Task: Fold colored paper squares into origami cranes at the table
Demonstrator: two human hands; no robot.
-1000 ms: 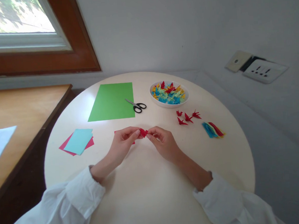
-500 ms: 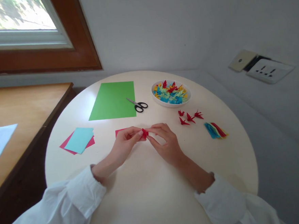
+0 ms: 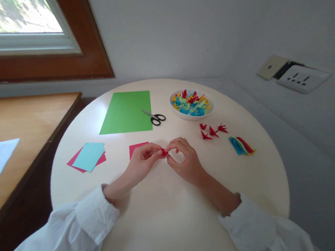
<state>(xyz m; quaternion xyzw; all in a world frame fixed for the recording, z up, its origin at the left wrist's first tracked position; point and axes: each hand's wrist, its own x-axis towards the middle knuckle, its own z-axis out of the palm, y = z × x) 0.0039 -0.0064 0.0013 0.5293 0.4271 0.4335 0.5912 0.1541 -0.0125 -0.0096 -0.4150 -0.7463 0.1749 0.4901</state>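
In the head view, the left hand (image 3: pixel 142 158) has its fingers pinched on a small red paper piece (image 3: pixel 163 153) above the middle of the white worktop (image 3: pixel 163 225); the fingers of the right hand (image 3: pixel 186 159) nip its right end. Four red cranes (image 3: pixel 213 132) lie to the right, scissors (image 3: pixel 155 120) farther off, a red sheet (image 3: pixel 135 148) partly behind the left hand.

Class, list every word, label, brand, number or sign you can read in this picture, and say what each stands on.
No text can be read.
White sheet on the wooden desk: faint marks, too blurred to read.
Scissors: no legible brand.
Wall socket: dark slots, no legible lettering.
Red folded paper between the left hand and right hand: no visible writing.
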